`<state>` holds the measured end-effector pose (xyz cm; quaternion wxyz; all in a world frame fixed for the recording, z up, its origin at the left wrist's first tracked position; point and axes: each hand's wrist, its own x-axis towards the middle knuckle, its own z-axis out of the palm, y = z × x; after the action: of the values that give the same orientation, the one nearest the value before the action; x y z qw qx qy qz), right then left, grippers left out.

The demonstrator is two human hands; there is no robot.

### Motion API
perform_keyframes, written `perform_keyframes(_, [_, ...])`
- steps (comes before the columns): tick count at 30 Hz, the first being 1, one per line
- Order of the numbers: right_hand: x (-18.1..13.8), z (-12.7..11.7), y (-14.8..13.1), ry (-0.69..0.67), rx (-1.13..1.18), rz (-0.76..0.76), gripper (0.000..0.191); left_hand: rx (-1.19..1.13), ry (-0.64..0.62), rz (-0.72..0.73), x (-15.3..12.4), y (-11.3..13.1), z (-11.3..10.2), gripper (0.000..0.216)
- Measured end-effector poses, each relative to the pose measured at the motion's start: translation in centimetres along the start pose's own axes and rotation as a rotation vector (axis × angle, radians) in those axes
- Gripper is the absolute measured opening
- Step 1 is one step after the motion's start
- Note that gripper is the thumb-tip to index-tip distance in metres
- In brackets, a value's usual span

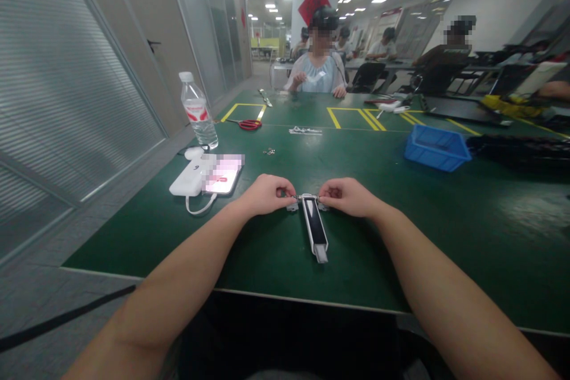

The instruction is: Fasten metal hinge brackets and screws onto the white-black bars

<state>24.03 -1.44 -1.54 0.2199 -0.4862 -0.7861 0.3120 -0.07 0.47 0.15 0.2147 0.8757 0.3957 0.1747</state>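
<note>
A long, narrow black-and-white device lies on the green table in front of me, its grey tongue-like end pointing towards me. Across its far end runs a thin metal rod. My left hand pinches the rod's left end between thumb and fingertips, with the other fingers curled. At the right end, my right hand holds it in a similar pinch. Small clear or silvery pieces show under the fingertips on both sides; their kind is too small to make out.
Beyond my hands lie several tiny metal parts, a clear strip-like packet and red-handled scissors. Left stand a water bottle, a white power bank and a phone. A blue bin is right. A person sits opposite.
</note>
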Motion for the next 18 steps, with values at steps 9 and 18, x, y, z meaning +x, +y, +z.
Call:
perform_keyframes(9, [0.05,0.05,0.31,0.0,-0.012,-0.008,0.017,0.031,-0.008,0.002,0.08,-0.29,0.0,0.019])
perform_keyframes(18, [-0.02,0.03,0.0,0.001,-0.001,0.005,0.017,0.135,-0.016,0.038,-0.09,0.15,-0.31,0.018])
